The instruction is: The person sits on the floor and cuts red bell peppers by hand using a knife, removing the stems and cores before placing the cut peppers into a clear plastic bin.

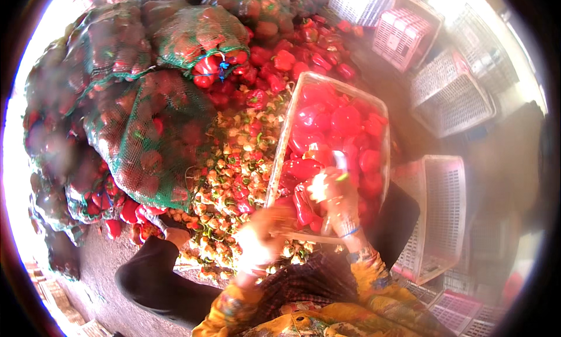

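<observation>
A plastic crate full of glossy red bell peppers stands tilted before my lap. Over the peppers, my right hand is curled around a small shiny tool, blurred and apparently metal. A bit of green, perhaps a stem, shows by its fingers. My left hand is at the crate's near left corner, blurred and washed out by sunlight. Whether it holds anything cannot be made out. Beneath and left of the crate spreads a heap of cut pepper cores with green stems.
Green mesh sacks of red peppers are piled at the left. Loose red peppers lie beyond the cores. Several plastic crates stand to the right, one crate close beside my knee. My bare foot rests beside the cores.
</observation>
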{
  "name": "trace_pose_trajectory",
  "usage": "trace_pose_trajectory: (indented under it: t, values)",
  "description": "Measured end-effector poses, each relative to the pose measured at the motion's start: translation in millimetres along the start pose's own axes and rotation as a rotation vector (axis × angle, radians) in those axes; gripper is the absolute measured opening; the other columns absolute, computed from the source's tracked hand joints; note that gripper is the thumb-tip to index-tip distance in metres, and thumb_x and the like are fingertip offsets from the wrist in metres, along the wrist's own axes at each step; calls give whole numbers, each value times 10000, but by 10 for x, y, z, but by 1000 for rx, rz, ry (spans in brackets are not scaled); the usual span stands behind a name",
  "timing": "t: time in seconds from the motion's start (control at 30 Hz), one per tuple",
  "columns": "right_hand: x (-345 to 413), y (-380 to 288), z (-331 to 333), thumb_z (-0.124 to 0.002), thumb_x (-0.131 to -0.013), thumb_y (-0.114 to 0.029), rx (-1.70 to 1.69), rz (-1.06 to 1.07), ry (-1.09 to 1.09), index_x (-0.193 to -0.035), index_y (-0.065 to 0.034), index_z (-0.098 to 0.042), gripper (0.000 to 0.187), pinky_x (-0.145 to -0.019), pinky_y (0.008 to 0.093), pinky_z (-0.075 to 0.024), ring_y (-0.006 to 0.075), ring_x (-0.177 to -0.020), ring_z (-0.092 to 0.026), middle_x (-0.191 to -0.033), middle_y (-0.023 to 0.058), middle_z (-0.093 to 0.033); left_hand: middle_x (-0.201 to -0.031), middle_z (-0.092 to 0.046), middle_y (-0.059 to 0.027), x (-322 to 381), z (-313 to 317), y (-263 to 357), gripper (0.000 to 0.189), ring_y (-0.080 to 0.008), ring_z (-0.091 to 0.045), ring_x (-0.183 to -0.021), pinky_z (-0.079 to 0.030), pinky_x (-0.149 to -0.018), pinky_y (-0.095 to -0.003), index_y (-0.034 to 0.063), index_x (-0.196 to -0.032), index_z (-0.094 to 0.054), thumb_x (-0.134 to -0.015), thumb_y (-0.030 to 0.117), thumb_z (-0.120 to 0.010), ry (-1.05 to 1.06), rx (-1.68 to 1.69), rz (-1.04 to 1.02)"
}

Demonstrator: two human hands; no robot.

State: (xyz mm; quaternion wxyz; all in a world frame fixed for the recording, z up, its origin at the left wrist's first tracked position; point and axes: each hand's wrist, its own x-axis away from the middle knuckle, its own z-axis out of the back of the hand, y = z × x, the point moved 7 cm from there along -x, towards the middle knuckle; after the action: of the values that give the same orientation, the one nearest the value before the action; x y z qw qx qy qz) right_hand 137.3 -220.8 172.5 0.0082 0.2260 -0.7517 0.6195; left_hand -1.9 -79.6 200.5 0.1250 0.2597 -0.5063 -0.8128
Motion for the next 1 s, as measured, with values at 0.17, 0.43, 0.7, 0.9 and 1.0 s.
trace_pose_trajectory:
  t: [0.17,0.43,0.7,0.9,1.0]
  values:
    - [433,659,-639,-704,-904,-97,-264,-533,-442,-1265,-23,-527,409,-768,359,-561,212,-935,-686,-1112,106,-685,-800,-598,53,-225,994,-1201,58,-45,-468,-692,-373,-624,-205,36,-936,-707,-899,33,-662,646,312,497]
    - [315,660,-543,-654,-885,-35,467,-71,-170,-1172,15,-646,291,-808,321,-561,206,-943,-694,-1054,124,-723,-808,-655,-7,-416,442,-3131,184,-91,-579,-653,-447,-534,-236,33,-1002,-714,-850,81,-623,167,190,813]
    - [256,916,-285,-566,-894,-89,599,-39,-145,-1150,18,-564,278,-442,261,-418,106,-484,-511,-813,79,-601,-903,-646,-88,399,989,-4358,219,-224,-637,-726,-506,-568,-368,89,-1082,-636,-911,221,-600,-107,-485,1195]
    - [272,875,-272,-616,-870,-17,546,-220,-58,-1074,19,-626,208,-547,321,-485,149,-546,-588,-745,98,-647,-991,-670,-148,-645,2290,-3688,280,-298,-664,-852,-541,-678,-449,94,-1158,-616,-928,249,-576,98,-1196,765]
    - [219,861,-265,-610,-867,7,497,-224,-16,-1064,22,-614,198,-454,281,-449,102,-464,-542,-718,88,-633,-1035,-682,-178,-1059,2399,-3281,311,-334,-678,-915,-559,-733,-490,97,-1195,-606,-936,263,-564,83,-1614,328]
